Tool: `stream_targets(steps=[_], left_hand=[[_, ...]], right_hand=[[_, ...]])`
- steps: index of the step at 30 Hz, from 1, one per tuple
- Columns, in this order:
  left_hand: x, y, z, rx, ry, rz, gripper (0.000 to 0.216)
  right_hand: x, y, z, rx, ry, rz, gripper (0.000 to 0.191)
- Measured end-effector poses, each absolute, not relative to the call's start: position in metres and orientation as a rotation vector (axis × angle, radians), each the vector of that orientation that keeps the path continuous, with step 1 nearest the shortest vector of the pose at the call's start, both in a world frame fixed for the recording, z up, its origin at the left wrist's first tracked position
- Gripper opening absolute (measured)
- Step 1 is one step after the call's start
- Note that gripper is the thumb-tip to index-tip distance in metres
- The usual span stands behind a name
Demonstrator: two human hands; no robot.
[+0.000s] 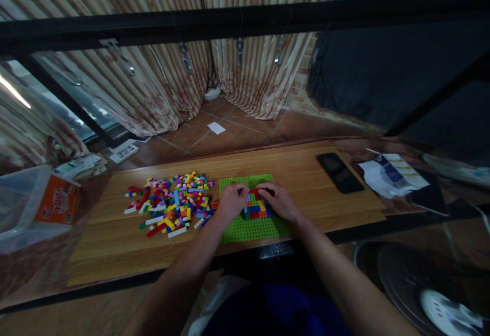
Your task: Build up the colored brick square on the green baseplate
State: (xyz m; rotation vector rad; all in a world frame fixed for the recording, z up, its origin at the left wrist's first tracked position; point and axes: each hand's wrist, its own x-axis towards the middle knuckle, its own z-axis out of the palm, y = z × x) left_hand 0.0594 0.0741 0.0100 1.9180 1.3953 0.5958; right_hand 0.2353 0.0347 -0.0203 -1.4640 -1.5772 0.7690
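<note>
A green baseplate (248, 233) lies on the wooden board with a block of red, blue, orange, yellow and light blue toy bricks (255, 209) built up on it. At the far edge of this block is a red brick (253, 191). My left hand (233, 200) has its fingers pinched at the brick's left end. From the other side, my right hand (280, 202) grips the right end between thumb and fingers. The fingertips partly cover the red brick, and my right hand hides some of the block's right side.
Left of the baseplate spreads a heap of loose toy bricks (176, 198) on the wooden board (126, 254). A black phone (340, 172) lies at the right, with crumpled packaging (394, 175) beyond it. A clear plastic box (23, 198) with an orange label stands far left.
</note>
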Motion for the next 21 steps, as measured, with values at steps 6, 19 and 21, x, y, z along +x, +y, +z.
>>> stream_targets(steps=[6,19,21], left_hand=[[0.051,0.067,0.017,1.900,1.424,0.673,0.032],[-0.056,-0.014,0.003,1.564,1.510,1.043,0.022],[-0.066,-0.025,0.002,1.576,1.553,1.050,0.021]], right_hand=[[0.251,0.022,-0.017,-1.436,-1.199,0.740,0.033],[0.272,-0.020,-0.045,-1.750,-1.382,0.241,0.039],[0.273,-0.020,-0.045,-1.760,-1.419,0.214,0.039]])
